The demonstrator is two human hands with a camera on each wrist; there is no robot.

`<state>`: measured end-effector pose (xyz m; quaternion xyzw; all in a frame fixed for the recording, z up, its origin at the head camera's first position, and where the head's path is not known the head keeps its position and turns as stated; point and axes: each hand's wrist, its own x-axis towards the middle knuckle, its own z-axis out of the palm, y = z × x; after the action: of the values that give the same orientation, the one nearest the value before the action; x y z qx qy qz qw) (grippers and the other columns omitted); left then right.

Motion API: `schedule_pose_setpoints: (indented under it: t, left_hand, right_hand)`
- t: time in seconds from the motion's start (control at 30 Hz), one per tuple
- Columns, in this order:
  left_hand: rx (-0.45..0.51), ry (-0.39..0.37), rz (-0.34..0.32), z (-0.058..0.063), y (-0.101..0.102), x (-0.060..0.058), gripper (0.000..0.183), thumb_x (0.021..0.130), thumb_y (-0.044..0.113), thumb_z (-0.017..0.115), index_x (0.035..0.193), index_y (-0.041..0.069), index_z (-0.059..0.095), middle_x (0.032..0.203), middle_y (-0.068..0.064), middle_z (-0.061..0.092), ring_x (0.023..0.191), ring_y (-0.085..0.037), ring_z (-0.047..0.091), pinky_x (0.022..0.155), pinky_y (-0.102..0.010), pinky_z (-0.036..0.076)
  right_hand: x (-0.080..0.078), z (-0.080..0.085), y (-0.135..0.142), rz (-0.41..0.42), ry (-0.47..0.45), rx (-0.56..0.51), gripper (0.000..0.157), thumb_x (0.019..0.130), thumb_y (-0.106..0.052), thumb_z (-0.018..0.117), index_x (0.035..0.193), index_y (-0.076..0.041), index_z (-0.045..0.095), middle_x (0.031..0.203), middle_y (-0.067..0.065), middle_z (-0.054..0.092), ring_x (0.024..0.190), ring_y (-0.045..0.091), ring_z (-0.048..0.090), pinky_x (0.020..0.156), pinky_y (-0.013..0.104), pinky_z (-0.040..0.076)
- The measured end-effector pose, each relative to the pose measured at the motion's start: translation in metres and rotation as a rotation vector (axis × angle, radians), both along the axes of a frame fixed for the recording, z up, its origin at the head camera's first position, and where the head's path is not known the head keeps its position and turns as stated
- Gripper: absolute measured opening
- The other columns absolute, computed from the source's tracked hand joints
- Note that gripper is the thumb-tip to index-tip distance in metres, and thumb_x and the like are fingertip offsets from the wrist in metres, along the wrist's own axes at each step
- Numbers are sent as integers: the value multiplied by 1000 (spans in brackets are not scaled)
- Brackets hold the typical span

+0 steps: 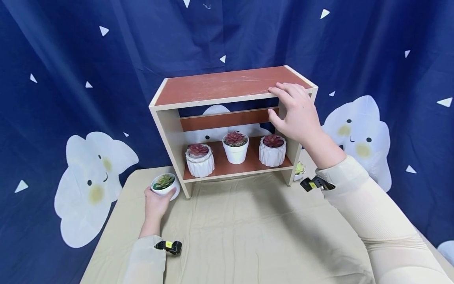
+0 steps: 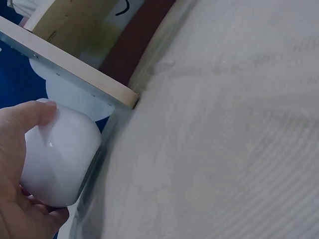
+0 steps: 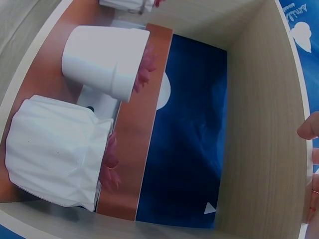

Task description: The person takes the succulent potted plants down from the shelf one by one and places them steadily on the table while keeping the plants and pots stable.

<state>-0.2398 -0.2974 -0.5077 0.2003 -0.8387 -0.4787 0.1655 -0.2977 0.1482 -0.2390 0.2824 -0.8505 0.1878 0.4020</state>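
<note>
The left hand (image 1: 157, 205) grips a rounded white succulent pot (image 2: 62, 152); the right hand (image 1: 299, 112) spreads at a red-brown wooden shelf (image 1: 227, 85), perhaps for steadiness.

Head view bright; I note soft shadow on the tablecloth (image 1: 230, 236), right of centre. Wrist views dimmer: left, faint glare on my white pot (image 2: 62, 154), frame left; right, shelf (image 3: 264, 124) edge bows, upper left.
</note>
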Motion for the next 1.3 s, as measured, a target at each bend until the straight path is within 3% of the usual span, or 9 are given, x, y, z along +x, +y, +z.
schedule_pose_setpoints:
  t: [1.3]
  left_hand:
    - [-13, -11, 15, -14, 5, -1, 98, 80, 28, 82, 144, -9, 18, 142, -37, 36, 131, -50, 41, 111, -54, 32]
  right_hand:
    - [-2, 0, 1, 11, 16, -2, 50, 88, -25, 64, 134, -6, 62, 139, 18, 57, 131, 35, 49, 119, 40, 23]
